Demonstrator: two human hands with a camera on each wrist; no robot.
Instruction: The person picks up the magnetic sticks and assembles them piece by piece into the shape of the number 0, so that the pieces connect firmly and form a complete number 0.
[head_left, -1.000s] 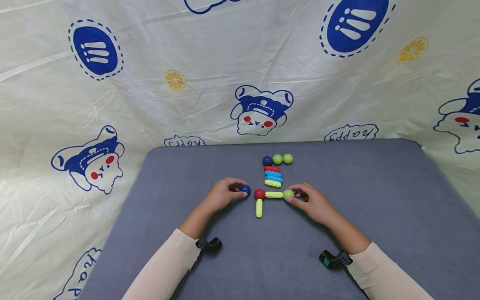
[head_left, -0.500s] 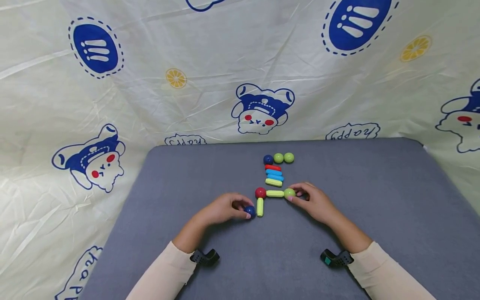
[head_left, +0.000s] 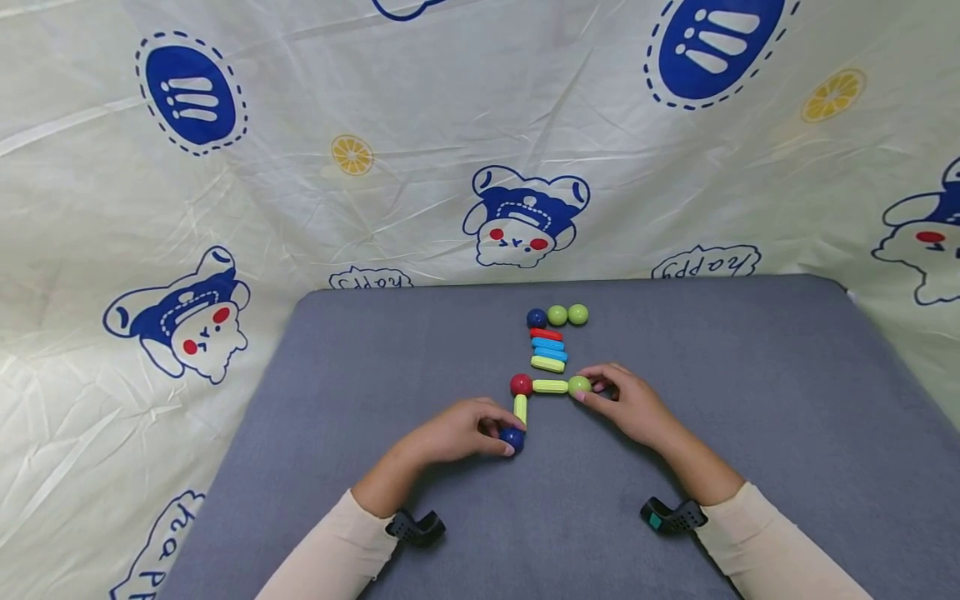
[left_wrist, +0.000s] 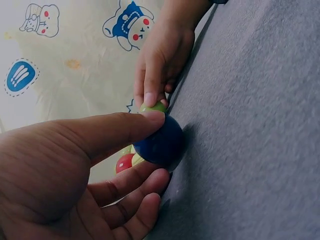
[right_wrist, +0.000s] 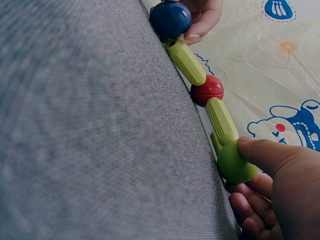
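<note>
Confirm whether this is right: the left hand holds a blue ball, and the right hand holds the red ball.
Not quite. The right hand holds a green ball, not the red ball, as the right wrist view shows. The left hand does hold a blue ball.

Watching remotely, I see a blue ball (right_wrist: 170,20), red ball (right_wrist: 207,91) and green ball (right_wrist: 234,162) in seemingly smooth, glossy plastic, ridged yellow-green sticks (right_wrist: 186,62) of duller plastic, matt, rough-looking grey cloth (right_wrist: 100,125), and a creased, faintly shiny printed sheet (head_left: 420,108).
</note>
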